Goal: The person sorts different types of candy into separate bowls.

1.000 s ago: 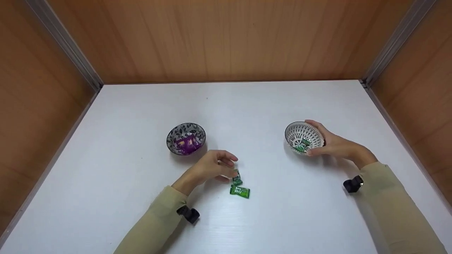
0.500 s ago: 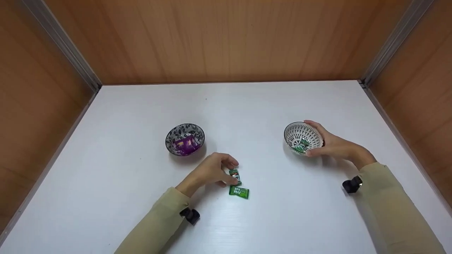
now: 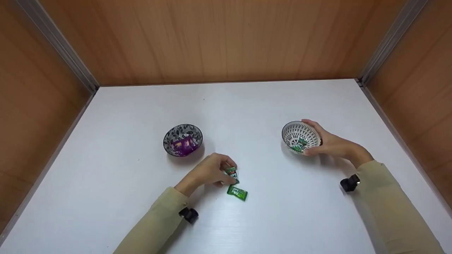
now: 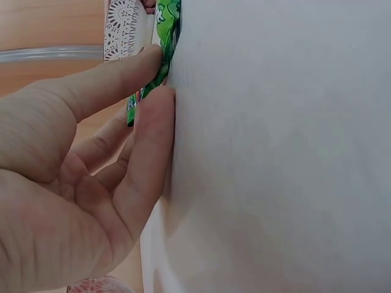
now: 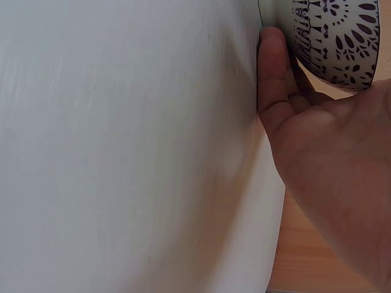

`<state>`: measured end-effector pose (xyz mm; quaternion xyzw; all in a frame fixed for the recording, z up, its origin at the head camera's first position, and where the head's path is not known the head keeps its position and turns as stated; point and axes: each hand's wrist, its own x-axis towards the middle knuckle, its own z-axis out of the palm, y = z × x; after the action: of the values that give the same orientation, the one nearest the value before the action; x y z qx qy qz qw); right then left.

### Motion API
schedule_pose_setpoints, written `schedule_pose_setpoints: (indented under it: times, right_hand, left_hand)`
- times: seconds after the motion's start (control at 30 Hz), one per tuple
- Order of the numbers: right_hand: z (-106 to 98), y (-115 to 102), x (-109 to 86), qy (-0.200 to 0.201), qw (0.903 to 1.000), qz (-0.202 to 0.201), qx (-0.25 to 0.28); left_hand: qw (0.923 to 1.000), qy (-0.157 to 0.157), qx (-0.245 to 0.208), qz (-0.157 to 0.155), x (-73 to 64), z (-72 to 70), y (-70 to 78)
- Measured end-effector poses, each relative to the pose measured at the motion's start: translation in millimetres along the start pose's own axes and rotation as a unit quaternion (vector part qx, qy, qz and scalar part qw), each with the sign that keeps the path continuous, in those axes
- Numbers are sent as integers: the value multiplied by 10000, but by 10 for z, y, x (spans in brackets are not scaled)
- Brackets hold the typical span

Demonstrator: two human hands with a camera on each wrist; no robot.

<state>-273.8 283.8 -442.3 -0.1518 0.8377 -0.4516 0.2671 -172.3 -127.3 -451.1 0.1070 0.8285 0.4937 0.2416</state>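
In the head view, my left hand (image 3: 210, 171) pinches a green wrapped candy (image 3: 232, 173) between thumb and fingers, low over the table. A second green candy (image 3: 237, 193) lies flat just nearer to me, close to the thumb. On the right, my right hand (image 3: 333, 144) grips a white bowl with a dark dashed pattern (image 3: 293, 130), thumb at the near side and fingers behind. Green candy (image 3: 300, 144) lies inside that bowl. The right wrist view has the patterned bowl (image 5: 342, 43) against the palm and fingers.
A dark floral bowl (image 3: 172, 137) holding purple wrapped candies (image 3: 185, 145) stands left of centre, beyond my left hand. The white table (image 3: 243, 116) is bounded by wooden panels (image 3: 226, 42) at the back and both sides.
My left thumb and fingers have closed in on the farther green candy, which has tilted and shifted slightly. The right hand keeps its hold on the bowl.
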Motion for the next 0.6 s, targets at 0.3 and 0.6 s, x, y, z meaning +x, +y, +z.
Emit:
schedule_pose_setpoints:
  times: [0.3, 0.6]
  right_hand:
    - [10, -11, 5, -45, 10000, -32, -32]
    - [4, 1, 1, -3, 10000, -19, -87]
  left_hand:
    - [9996, -179, 214, 27, -14, -12, -4]
    - [9996, -215, 182, -5, 10, -18, 18]
